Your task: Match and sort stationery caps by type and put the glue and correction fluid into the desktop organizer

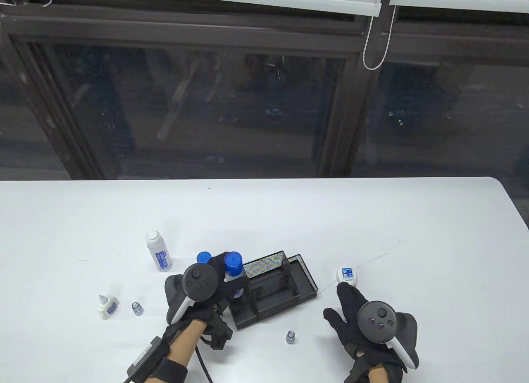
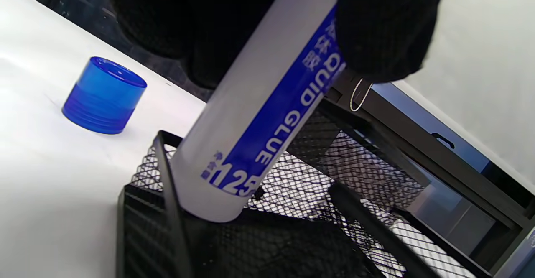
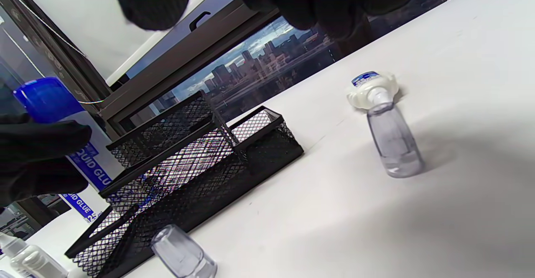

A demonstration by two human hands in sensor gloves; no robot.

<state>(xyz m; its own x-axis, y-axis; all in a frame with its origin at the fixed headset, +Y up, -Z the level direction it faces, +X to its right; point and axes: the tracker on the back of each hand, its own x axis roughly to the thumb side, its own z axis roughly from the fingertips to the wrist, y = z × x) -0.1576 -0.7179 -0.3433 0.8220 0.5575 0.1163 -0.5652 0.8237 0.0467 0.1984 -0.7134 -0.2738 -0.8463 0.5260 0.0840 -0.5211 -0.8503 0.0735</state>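
At the mesh organizer's (image 1: 303,275) nine-o'clock end, the left hand (image 1: 198,292) is gripping the capped glue bottle (image 2: 255,115), lowering it in. Next, probably letting go; the right hand (image 1: 355,317) is lying relaxed, holding nothing.

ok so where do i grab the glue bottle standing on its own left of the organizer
Grip round the middle of the standing glue bottle, coming in level from its near side. It is an upright, smooth cylinder with no blue cap on top, so keep it vertical. The loose blue cap stands to its right.
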